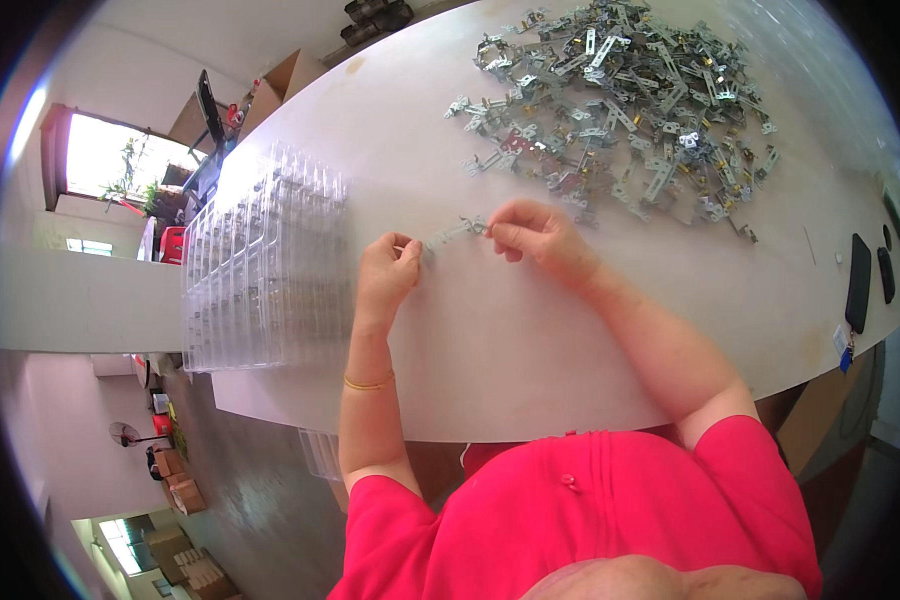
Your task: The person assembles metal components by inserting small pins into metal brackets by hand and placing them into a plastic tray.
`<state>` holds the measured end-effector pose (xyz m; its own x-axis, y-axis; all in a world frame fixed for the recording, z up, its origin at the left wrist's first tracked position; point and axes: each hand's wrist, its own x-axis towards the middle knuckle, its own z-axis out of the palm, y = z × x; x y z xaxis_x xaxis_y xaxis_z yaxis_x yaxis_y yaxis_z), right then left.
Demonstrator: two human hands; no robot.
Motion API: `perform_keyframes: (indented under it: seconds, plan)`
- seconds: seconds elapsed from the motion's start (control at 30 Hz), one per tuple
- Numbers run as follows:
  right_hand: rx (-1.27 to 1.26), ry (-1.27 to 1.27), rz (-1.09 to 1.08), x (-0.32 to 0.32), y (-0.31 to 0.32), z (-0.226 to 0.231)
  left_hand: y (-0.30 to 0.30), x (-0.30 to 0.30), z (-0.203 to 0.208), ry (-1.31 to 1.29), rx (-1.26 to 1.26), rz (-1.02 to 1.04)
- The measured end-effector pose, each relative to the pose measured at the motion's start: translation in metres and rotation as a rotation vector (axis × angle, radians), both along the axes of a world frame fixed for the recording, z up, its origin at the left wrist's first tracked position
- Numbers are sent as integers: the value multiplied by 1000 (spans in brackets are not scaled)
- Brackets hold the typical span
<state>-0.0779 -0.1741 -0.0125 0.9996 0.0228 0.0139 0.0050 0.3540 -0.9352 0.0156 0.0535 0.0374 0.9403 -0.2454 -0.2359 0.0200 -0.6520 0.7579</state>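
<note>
Pinching a metal bracket (457, 232) between left hand (385, 275) and right hand (535, 235) fingers above the tabletop (530, 330), probably inspecting; next likely needs the clear tray (265, 265).

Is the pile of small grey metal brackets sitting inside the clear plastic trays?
No, the pile of small grey metal brackets lies loose on the white table, apart from the clear plastic trays.

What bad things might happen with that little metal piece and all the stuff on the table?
1. The thin metal bracket is pinched only at its ends by the left hand and right hand; it may slip.
2. The loose pile of metal parts lies close behind; a sleeve could scatter pieces.
3. The clear plastic trays sit near the table edge and might get nudged off.
</note>
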Motion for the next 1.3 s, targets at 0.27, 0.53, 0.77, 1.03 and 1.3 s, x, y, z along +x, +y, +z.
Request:
perform_keyframes:
  seconds: [0.27,0.53,0.77,1.03,1.3]
  plan:
    - [79,21,-111,1,0,3,-36,-11,-23,-849,206,-423]
    - [1,45,-217,3,9,5,-49,-3,-28,4,-469,-71]
    - [-135,59,-198,21,27,5,-31,6,-36,304,-809,-6]
    - [-181,33,-231,37,36,4,-25,8,-34,297,-836,69]
    - [-318,-5,-227,35,32,-3,-28,5,-34,218,-783,85]
